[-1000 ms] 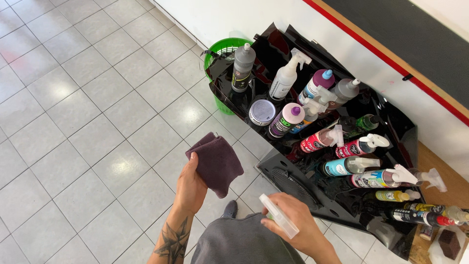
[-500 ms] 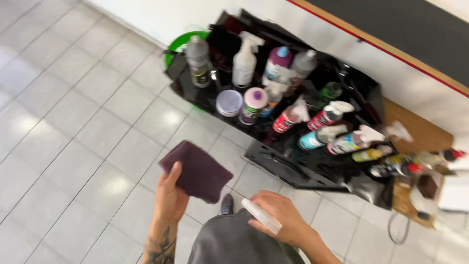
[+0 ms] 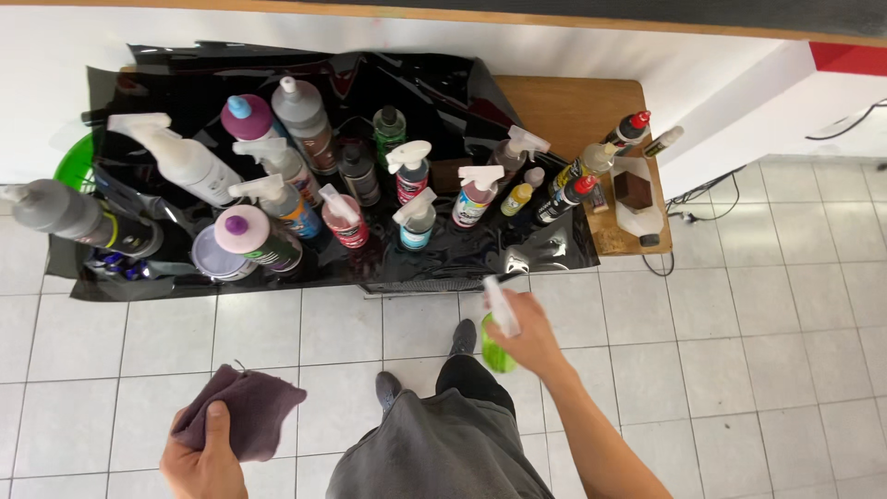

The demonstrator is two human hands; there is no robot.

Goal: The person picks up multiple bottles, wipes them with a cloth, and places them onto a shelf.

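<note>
My left hand [image 3: 201, 455] grips a crumpled dark purple cloth [image 3: 242, 414] low at the left, above the tiled floor. My right hand [image 3: 524, 334] is stretched forward and holds a spray bottle [image 3: 499, 331] with a white trigger head and a green body, blurred by motion. The bottle hangs just in front of the near edge of a low table covered with black plastic sheet [image 3: 480, 254]. On that sheet stand several spray bottles and squeeze bottles, among them a white-headed one with a teal label [image 3: 418, 222].
A bare wooden tabletop [image 3: 573, 106] shows at the right with small red-capped bottles [image 3: 628, 127] and a clear container [image 3: 636, 194]. A green bucket [image 3: 72, 166] sits at the far left. Cables [image 3: 688, 199] trail on the floor at right. My shoes [image 3: 462, 336] stand near the table.
The view has swung to face the table squarely. My right hand has gone forward with the spray bottle toward the table edge. My left hand with the cloth has dropped lower left.
</note>
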